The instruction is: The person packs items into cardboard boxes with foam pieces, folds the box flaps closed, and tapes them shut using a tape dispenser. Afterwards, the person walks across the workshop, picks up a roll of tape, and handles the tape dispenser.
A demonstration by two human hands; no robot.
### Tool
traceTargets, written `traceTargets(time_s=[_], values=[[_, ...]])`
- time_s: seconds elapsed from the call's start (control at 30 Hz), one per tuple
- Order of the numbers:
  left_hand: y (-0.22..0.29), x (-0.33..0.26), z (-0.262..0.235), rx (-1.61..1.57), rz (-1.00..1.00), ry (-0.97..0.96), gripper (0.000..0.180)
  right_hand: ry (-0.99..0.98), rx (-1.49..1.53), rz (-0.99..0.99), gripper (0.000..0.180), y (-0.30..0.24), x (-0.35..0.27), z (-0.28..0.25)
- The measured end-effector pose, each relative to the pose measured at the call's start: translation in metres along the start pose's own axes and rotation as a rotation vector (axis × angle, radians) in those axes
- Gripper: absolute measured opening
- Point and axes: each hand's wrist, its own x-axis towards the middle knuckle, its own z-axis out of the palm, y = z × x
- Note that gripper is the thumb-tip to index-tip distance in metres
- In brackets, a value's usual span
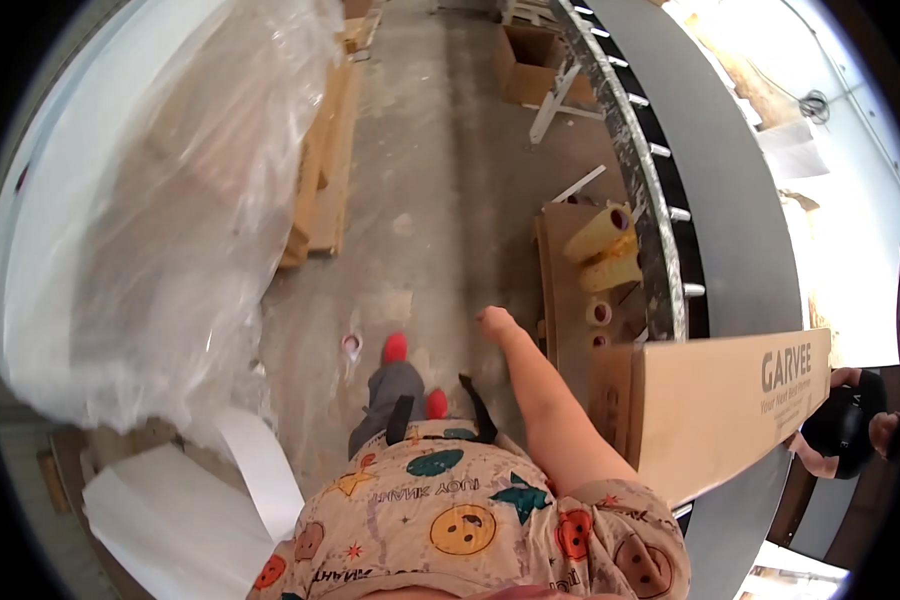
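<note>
A: Which hand shows?

B: The right hand (494, 322), curled into a loose fist with the fingers together, gripping nothing. It hangs above the concrete floor (440, 200). The left hand is out of view.

A: What lies nearest?

B: At three o'clock from the fist, just beside it, a flat cardboard sheet (560, 290) carries yellow paint rollers (604, 248) and tape rolls (598, 313). At four o'clock a long cardboard box (715, 405) runs past the forearm; whether it touches the arm, I cannot tell.

A: Farther out?

B: A paint-spattered ladder (642, 190) at two o'clock, clear plastic sheeting (180, 200) at nine, red shoes (396, 348) at eight.
</note>
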Motion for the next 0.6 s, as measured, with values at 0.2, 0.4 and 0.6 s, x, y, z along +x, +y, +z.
traceTargets(time_s=[0.2, 0.4, 0.6], values=[[0.098, 0.068, -0.188, 0.05, -0.085, -0.068, 0.049, 0.137, 0.087, 0.321, 0.03, 0.023, 0.077, -0.125], [0.314, 0.16, -0.527, -0.154, 0.193, 0.77, 0.04, 0.173, 0.192, 0.719, 0.037, 0.146, 0.11, -0.18], [0.571, 0.085, -0.669, -0.531, 0.4, 0.749, 0.047, 0.532, 0.139, 0.879, 0.04, 0.298, 0.209, -0.181]])
